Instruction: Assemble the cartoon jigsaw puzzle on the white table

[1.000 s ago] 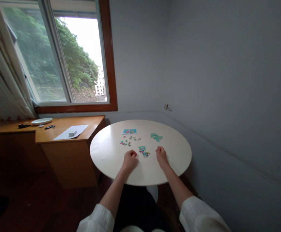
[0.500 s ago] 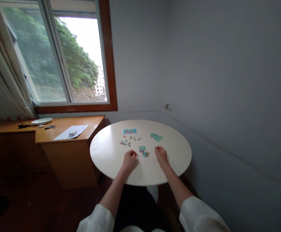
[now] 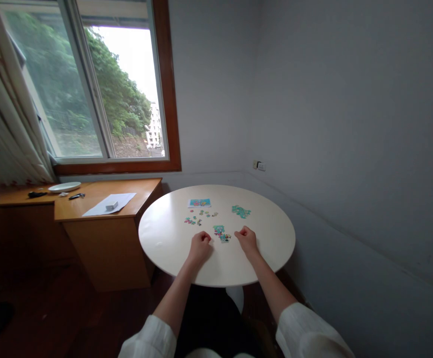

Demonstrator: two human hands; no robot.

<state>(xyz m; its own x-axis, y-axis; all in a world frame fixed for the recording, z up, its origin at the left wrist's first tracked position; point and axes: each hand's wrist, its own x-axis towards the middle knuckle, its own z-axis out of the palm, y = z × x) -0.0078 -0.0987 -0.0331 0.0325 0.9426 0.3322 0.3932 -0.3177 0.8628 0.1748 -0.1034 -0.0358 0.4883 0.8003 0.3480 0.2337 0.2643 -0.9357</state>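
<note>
A small joined section of jigsaw puzzle (image 3: 221, 234) lies on the round white table (image 3: 171, 246) between my hands. To its left rests my left hand (image 3: 200, 244), its fingers curled closed; whatever they hold, if anything, is hidden. On the other side my right hand (image 3: 247, 240) is closed in a pinch, fingertips close to the section's right edge. Anything in that pinch is too small to make out. Loose puzzle pieces (image 3: 190, 221) are scattered beyond my left hand. A teal heap of puzzle pieces (image 3: 241, 212) lies beyond my right hand.
A colourful picture card (image 3: 199, 203) lies toward the table's far side. At the left stands a wooden desk (image 3: 104, 233) with a white sheet of paper (image 3: 125, 201), a small grey box (image 3: 111, 205) and a white plate (image 3: 64, 187). A wall (image 3: 350, 149) runs along the right.
My right hand's fingertips have moved slightly left, toward the joined puzzle section. My left hand and the pieces on the table look unmoved.
</note>
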